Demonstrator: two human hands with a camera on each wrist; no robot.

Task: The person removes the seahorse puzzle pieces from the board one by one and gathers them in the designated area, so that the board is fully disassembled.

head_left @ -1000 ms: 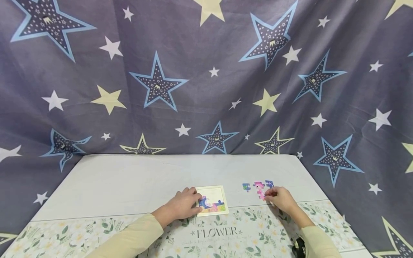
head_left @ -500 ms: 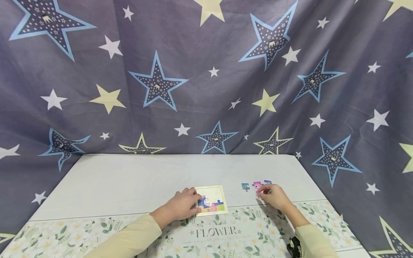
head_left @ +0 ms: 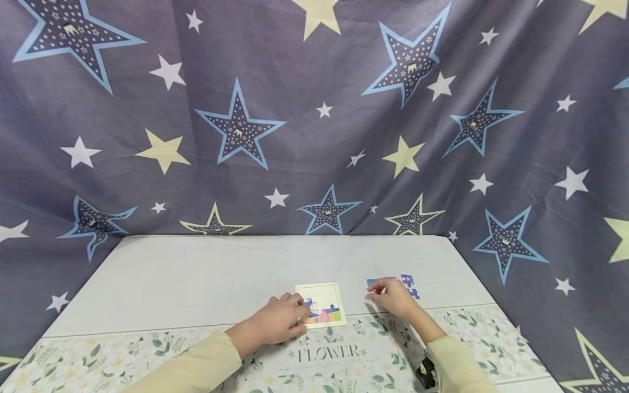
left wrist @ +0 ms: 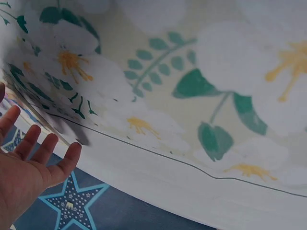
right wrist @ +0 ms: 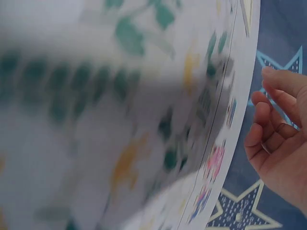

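Observation:
A small pale puzzle tray [head_left: 320,285] lies on the table, its lower part filled with colourful jigsaw pieces [head_left: 326,315]. My left hand [head_left: 281,319] rests at the tray's left edge, and its fingers look spread in the left wrist view. To the right, my right hand [head_left: 393,297] is over the loose jigsaw pieces [head_left: 407,280], its fingers loosely curled. In the right wrist view nothing shows between the fingertips of that hand [right wrist: 280,124]; a pink jigsaw piece [right wrist: 216,158] lies on the table below. In the head view the hand hides most of the pink pieces.
The white table top [head_left: 221,273] has a flower-printed band [head_left: 162,349] along its front, lettered FLOWER. A dark star-patterned curtain [head_left: 290,136] hangs behind and at both sides. A black wrist strap [head_left: 426,372] shows at the right sleeve.
My right hand has moved left across the loose pieces, uncovering blue ones at the right and covering the pink ones. My left hand has stayed by the tray, its thumb a little lower.

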